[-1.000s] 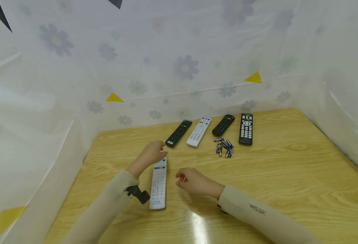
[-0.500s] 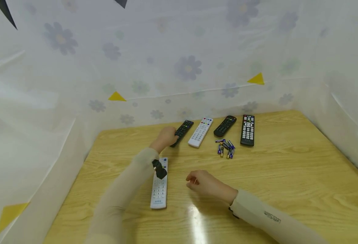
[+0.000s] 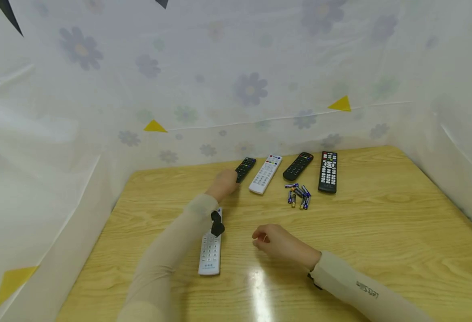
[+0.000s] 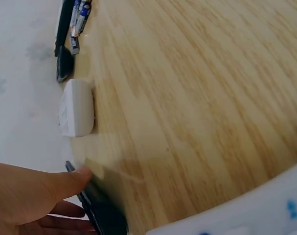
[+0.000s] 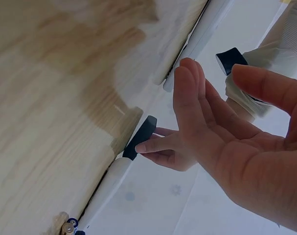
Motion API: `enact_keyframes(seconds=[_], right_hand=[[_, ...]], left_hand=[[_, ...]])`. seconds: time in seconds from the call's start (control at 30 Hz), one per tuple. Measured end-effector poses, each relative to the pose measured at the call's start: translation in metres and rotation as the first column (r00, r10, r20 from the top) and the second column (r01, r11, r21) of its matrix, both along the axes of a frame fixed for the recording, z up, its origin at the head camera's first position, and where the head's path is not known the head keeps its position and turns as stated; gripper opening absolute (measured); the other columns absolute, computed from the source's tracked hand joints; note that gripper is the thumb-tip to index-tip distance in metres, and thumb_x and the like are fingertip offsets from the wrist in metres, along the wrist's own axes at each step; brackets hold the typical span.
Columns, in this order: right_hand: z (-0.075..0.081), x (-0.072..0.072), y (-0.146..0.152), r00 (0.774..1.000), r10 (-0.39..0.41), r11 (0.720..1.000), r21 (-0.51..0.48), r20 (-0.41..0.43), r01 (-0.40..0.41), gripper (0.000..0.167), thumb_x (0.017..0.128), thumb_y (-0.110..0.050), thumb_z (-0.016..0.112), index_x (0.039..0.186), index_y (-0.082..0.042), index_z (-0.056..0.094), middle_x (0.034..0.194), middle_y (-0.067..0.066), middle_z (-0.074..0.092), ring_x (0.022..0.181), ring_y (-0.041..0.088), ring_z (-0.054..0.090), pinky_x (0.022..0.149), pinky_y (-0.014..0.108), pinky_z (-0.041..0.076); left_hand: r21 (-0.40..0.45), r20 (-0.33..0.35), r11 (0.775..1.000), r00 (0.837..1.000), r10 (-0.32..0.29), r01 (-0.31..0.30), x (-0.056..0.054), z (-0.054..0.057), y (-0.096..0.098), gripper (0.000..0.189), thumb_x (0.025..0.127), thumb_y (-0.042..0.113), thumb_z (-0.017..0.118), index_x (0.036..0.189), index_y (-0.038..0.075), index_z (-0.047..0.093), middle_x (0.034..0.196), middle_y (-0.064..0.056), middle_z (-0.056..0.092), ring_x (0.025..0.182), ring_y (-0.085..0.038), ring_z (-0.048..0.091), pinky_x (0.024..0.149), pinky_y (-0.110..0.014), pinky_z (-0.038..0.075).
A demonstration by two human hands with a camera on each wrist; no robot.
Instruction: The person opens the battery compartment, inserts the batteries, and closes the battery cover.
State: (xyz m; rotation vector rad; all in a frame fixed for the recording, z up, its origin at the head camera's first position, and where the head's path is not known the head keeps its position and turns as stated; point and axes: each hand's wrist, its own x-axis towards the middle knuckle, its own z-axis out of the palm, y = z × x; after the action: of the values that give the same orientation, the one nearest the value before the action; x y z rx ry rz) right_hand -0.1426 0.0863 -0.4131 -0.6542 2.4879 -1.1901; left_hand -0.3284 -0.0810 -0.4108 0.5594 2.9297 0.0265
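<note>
My left hand (image 3: 224,184) grips the near part of a black remote control (image 3: 245,167), the leftmost in the back row. In the left wrist view the thumb (image 4: 72,182) lies on one side of that remote, with fingers on the other. The right wrist view shows the held remote (image 5: 143,137) tilted, its near end up. Under my left forearm lies a long white remote control (image 3: 209,257), its upper part hidden. My right hand (image 3: 276,241) hovers over the table to its right, holding nothing, fingers loosely curled.
Along the back lie another white remote (image 3: 265,174), a small black remote (image 3: 298,166) and a larger black one with white buttons (image 3: 328,172). Several small batteries (image 3: 299,196) are piled before them. Flowered white sheeting (image 3: 219,89) surrounds the wooden table (image 3: 360,232).
My left hand has moved forward and right from above the near white remote and taken hold of the black remote. My right hand has drifted slightly right.
</note>
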Motion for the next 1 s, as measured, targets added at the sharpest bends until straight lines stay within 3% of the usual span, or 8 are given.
enact_keyframes(seconds=[0.33, 0.57, 0.73, 0.87, 0.93, 1.0], right_hand=[[-0.001, -0.001, 0.003, 1.0, -0.003, 1.0, -0.021, -0.005, 0.003, 0.021, 0.093, -0.007, 0.06, 0.105, 0.009, 0.065, 0.083, 0.004, 0.064, 0.074, 0.012, 0.056, 0.062, 0.023, 0.049], [0.001, 0.0, 0.006, 0.998, -0.034, 0.999, -0.01, 0.047, 0.035, 0.021, 0.095, -0.009, 0.059, 0.107, 0.007, 0.064, 0.085, 0.003, 0.063, 0.076, 0.013, 0.056, 0.064, 0.025, 0.049], [0.001, -0.002, 0.009, 0.998, -0.045, 0.999, -0.002, 0.041, 0.045, 0.021, 0.095, -0.01, 0.058, 0.107, 0.006, 0.065, 0.086, 0.003, 0.064, 0.078, 0.013, 0.057, 0.067, 0.027, 0.05], [0.002, -0.003, 0.012, 0.998, -0.049, 0.999, 0.001, 0.028, 0.049, 0.021, 0.095, -0.009, 0.059, 0.107, 0.006, 0.065, 0.087, 0.003, 0.064, 0.078, 0.013, 0.057, 0.067, 0.027, 0.05], [0.002, -0.004, 0.014, 0.998, -0.055, 0.999, -0.001, 0.033, 0.055, 0.02, 0.095, -0.009, 0.059, 0.107, 0.006, 0.065, 0.086, 0.003, 0.064, 0.078, 0.013, 0.057, 0.067, 0.027, 0.05], [0.002, -0.005, 0.016, 0.997, -0.062, 0.998, 0.0, 0.041, 0.062, 0.02, 0.095, -0.009, 0.059, 0.107, 0.006, 0.065, 0.087, 0.002, 0.064, 0.078, 0.013, 0.057, 0.067, 0.027, 0.05]], left_hand=[[-0.043, 0.008, 0.999, 1.0, -0.017, 0.017, 0.002, -0.004, 0.001, 0.015, 0.098, 0.004, 0.05, 0.104, 0.0, 0.063, 0.102, -0.015, 0.065, 0.094, -0.028, 0.063, 0.079, -0.038, 0.054], [0.119, 0.057, 0.988, 0.995, 0.087, -0.094, 0.002, -0.002, -0.005, 0.013, 0.09, 0.0, 0.058, 0.102, -0.001, 0.061, 0.1, -0.015, 0.065, 0.09, -0.028, 0.063, 0.078, -0.039, 0.054], [0.232, 0.053, 0.962, 0.99, 0.134, -0.142, 0.003, 0.008, -0.011, 0.01, 0.093, 0.01, 0.059, 0.092, 0.0, 0.058, 0.084, -0.011, 0.06, 0.071, -0.023, 0.056, 0.062, -0.033, 0.048], [0.406, 0.112, 0.893, 0.981, 0.161, -0.193, 0.006, 0.016, -0.02, 0.015, 0.092, 0.009, 0.058, 0.086, -0.004, 0.061, 0.074, -0.014, 0.061, 0.059, -0.023, 0.057, 0.051, -0.027, 0.044], [0.496, 0.163, 0.836, 0.971, 0.174, -0.233, 0.008, 0.019, -0.024, 0.015, 0.09, 0.004, 0.056, 0.091, -0.008, 0.065, 0.08, -0.019, 0.065, 0.065, -0.025, 0.062, 0.054, -0.028, 0.05], [0.599, 0.199, 0.759, 0.966, 0.166, -0.254, 0.006, 0.016, -0.03, 0.016, 0.087, -0.002, 0.054, 0.095, -0.01, 0.066, 0.084, -0.02, 0.067, 0.068, -0.024, 0.066, 0.058, -0.028, 0.054]])
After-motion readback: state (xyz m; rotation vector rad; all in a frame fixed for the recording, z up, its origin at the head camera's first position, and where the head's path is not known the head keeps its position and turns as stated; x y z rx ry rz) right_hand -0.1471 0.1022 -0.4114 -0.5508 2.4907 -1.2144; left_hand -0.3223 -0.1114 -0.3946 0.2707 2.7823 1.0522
